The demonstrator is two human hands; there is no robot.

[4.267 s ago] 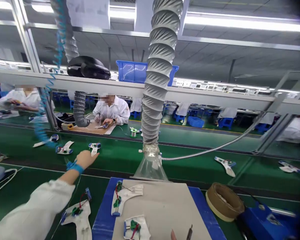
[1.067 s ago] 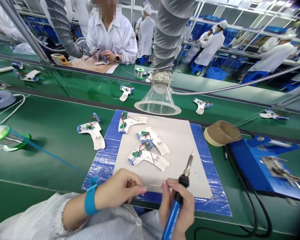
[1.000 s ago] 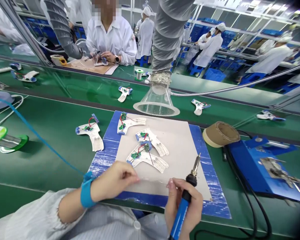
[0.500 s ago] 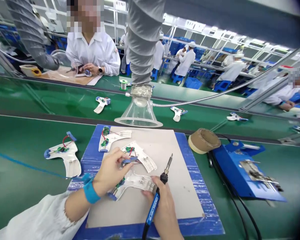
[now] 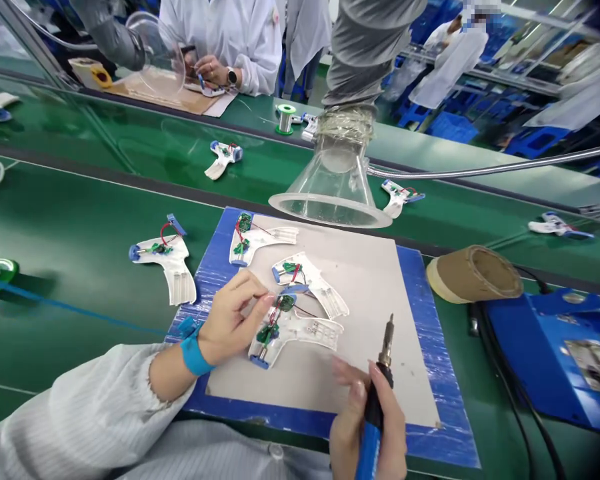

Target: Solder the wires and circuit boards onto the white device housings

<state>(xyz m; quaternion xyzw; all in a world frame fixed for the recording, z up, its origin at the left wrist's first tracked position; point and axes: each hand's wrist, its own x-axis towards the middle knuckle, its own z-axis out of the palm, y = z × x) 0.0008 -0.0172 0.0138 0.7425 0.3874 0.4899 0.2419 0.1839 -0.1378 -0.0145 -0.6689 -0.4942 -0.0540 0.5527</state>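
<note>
- Left hand [image 5: 233, 310]: fingers curled and bunched, fingertips [image 5: 266, 300] just above a blue clip [image 5: 294, 289]; could not tell whether they pinched anything.
- Blue wrist strap [image 5: 195, 357] sat on the left wrist.
- Right hand [image 5: 360, 427]: fingers wrapped around a soldering iron [image 5: 373, 440], tip pointing up, apart from the pieces.
- White plastic piece [image 5: 293, 337] with green circuit boards and red wires lay under the left fingertips, on a pale sheet [image 5: 380, 347] atop a blue board [image 5: 300, 419].
- Two similar pieces lay on the sheet beside it; another lay on the green bench [image 5: 80, 333] left of the board.
- Clear funnel [image 5: 330, 193] hung above the board's far edge; tape roll [image 5: 474, 273] lay right of it.
</note>
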